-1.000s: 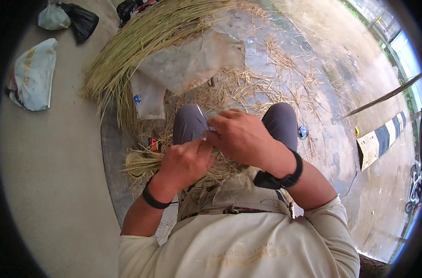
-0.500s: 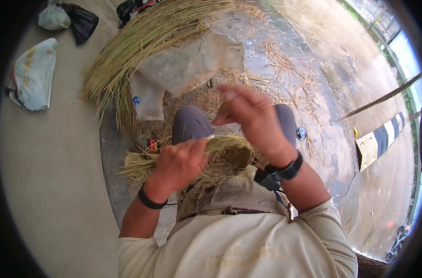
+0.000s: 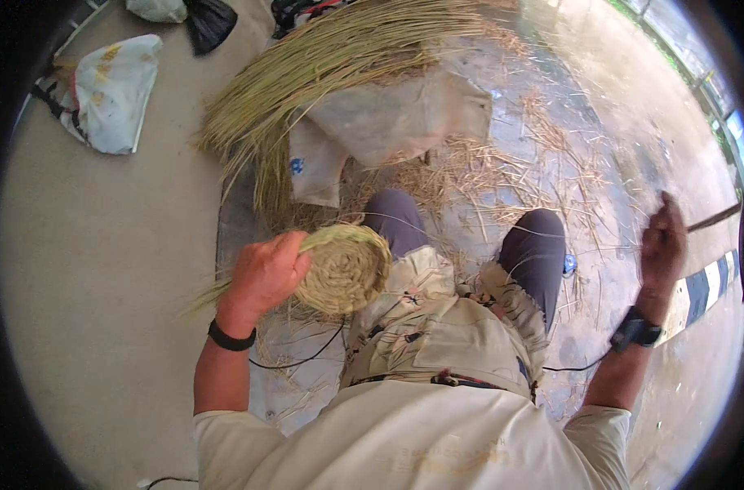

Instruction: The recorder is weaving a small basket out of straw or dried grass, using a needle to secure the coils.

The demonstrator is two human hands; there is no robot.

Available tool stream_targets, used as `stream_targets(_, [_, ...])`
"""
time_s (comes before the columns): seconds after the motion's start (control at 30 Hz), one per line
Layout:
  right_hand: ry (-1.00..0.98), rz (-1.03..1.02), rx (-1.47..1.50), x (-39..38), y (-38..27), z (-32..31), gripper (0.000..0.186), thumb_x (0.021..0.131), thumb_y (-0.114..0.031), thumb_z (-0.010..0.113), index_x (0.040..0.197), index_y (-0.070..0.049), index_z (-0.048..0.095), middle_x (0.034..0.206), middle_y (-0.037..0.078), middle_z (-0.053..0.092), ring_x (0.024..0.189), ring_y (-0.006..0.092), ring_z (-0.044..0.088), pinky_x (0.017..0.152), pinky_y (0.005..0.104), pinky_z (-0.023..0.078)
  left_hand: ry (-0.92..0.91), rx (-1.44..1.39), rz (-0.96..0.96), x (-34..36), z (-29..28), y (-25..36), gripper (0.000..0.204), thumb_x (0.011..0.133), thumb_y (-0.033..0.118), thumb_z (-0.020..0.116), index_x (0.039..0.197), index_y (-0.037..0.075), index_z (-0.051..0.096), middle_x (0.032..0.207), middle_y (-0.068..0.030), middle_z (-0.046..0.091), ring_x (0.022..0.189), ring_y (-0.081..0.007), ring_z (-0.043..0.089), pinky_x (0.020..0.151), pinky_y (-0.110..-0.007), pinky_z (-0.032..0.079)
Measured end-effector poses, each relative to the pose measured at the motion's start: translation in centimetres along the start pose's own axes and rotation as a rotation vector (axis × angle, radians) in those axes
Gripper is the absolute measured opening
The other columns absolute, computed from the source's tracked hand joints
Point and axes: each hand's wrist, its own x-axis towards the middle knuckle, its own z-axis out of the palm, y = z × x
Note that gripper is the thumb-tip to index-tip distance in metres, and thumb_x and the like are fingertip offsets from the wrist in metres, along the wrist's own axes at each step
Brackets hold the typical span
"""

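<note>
Lap: the apron (image 3: pixel 445 335) covers the thighs, its front creased between the knees.
Cord: a thin black cord (image 3: pixel 302 359) hangs in a loop below the basket; it could snag the work if the left arm swings low.
Left hand: this hand (image 3: pixel 272 269) grips the rim of a small round straw basket (image 3: pixel 343 273); a loosened grip could let the coil slacken.
Basket: held beside the left knee, clear of the lap, opening toward the viewer; straw ends (image 3: pixel 204 298) project past the left wrist and could fray or catch.
Right hand: this hand (image 3: pixel 664 241) is extended well out to the right; finger closure cannot be told.
Strand: a faint pale line appears to span both hands; if so, excess tension could snap it or warp the rim.
Floor: loose straw (image 3: pixel 461 180) lies scattered ahead of the knees.
Far stock: a long straw bundle (image 3: pixel 331 65) lies beyond a cloth sack (image 3: pixel 396 114).
</note>
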Motion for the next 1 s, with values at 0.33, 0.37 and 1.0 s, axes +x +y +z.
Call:
stream_targets(0.33, [-1.108, 0.187, -0.344, -7.3, 12.7, 19.9, 0.057, 0.106, -0.047, 0.059, 0.133, 0.004, 0.064, 0.118, 0.019, 0.072, 0.105, 0.0257, 0.065, 0.097, 0.0430, 0.051, -0.128, -0.323, 0.419, 7.8, 4.5, 9.2, 0.031, 0.085, 0.019, 0.070, 0.113, 0.004, 0.068, 0.084, -0.0231, 0.070, 0.077, -0.0436, 0.069, 0.067, -0.053, 0.054])
stream_targets(0.37, [-1.155, 0.296, -0.359, -7.6, 13.2, 19.0, 0.058, 0.105, -0.047, 0.060, 0.131, 0.004, 0.065, 0.112, 0.017, 0.073, 0.100, 0.0235, 0.065, 0.093, 0.0431, 0.052, -0.134, -0.321, 0.405, 7.5, 4.8, 9.1, 0.036, 0.085, 0.019, 0.070, 0.117, 0.004, 0.068, 0.083, -0.0236, 0.070, 0.076, -0.0437, 0.069, 0.067, -0.053, 0.054])
stream_targets(1.0, [-0.779, -0.103, -0.338, -3.5, 11.8, 17.0, 0.027, 0.101, -0.027, 0.060, 0.097, 0.000, 0.066, 0.088, 0.018, 0.066, 0.078, 0.0340, 0.064, 0.069, 0.0426, 0.051, -0.128, -0.288, 0.425, 6.7, 5.3, 11.5, 0.046, 0.088, 0.010, 0.067, 0.133, 0.006, 0.066, 0.106, -0.0243, 0.073, 0.095, -0.0430, 0.070, 0.081, -0.052, 0.056])
